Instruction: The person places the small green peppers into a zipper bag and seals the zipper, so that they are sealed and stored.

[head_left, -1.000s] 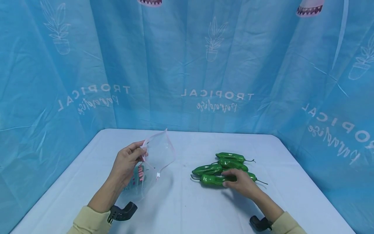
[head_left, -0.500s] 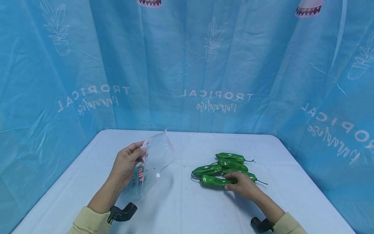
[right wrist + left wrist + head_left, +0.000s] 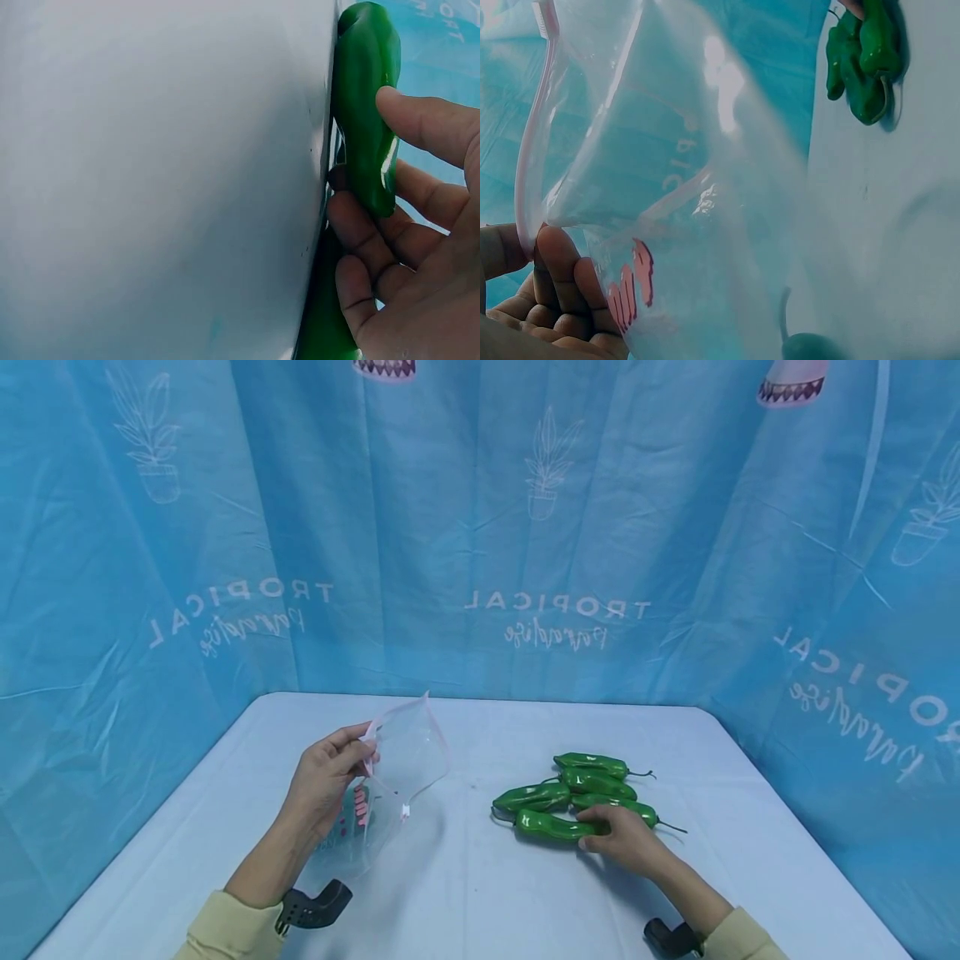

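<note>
"What's the setting?"

"A blue fabric curtain (image 3: 420, 527) with white mirrored lettering and potted-plant outlines, hanging behind a white cloth-covered desk (image 3: 480, 910). Take twelve o'clock as the far edge."

"And the arms?"

"Both come from the near side in beige sleeves (image 3: 232, 927). The left forearm slants toward one o'clock, its hand raised; the right forearm reaches toward ten, low over the desk."

"What's at the right?"

"Around three o'clock lies a long, glossy green pepper (image 3: 547, 824), the nearest of a group. Its long axis runs nearly level from nine to three, the thin curved stem at the nine o'clock end, the tip at three. Four more green peppers (image 3: 592, 765) lie bunched on its twelve o'clock side."

"Is it held?"

"Yes, the right hand (image 3: 622, 837) grasps the tip end, thumb on one side and fingers on the other, spread only by the pepper's thickness."

"And the left hand (image 3: 322, 772)?"

"At about ten o'clock, pinching the pink edge of a clear plastic zip bag (image 3: 408, 756) between thumb and forefinger, the other fingers curled. The bag's mouth gapes at the two o'clock side of that hand."
</note>
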Tool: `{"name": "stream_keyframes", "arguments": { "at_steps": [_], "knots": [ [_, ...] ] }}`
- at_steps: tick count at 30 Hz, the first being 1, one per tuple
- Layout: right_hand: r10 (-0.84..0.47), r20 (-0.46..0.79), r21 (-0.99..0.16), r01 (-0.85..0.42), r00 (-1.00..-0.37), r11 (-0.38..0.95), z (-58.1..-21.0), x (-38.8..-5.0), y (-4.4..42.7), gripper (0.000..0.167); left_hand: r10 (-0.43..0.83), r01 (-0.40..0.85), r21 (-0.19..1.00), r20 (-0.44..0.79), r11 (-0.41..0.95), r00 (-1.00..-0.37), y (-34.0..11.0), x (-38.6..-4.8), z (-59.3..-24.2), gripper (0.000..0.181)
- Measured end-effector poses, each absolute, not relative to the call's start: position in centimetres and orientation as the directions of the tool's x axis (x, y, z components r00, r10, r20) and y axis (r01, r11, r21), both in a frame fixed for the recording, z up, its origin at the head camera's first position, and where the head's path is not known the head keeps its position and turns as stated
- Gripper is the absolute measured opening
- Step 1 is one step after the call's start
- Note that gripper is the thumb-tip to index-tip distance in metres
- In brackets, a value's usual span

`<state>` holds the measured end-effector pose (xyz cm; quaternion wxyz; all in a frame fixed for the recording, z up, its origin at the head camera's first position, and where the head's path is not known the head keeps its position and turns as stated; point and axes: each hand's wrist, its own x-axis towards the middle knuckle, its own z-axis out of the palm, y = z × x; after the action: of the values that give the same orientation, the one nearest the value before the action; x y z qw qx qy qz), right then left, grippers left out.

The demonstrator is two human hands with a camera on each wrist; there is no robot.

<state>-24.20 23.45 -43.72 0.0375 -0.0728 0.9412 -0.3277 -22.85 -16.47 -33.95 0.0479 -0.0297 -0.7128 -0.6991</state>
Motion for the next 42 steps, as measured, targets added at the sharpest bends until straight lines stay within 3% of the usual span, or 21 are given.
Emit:
{"name": "stream_keyframes", "arguments": {
  "at_steps": [21,42],
  "knots": [
    [-0.132,0.015,-0.672,-0.107,-0.991,0.733,-42.6,-23.6,23.5,0.036,-0.039,0.100,0.994,0.102,0.043,-0.994,-16.4,-23.0,-34.0,0.042],
    [-0.145,0.035,-0.785,-0.117,-0.989,0.609,-40.0,-23.7,22.9,0.041,-0.029,0.105,0.993,0.107,0.046,-0.994,-16.5,-22.9,-34.0,0.043]
  ]
}}
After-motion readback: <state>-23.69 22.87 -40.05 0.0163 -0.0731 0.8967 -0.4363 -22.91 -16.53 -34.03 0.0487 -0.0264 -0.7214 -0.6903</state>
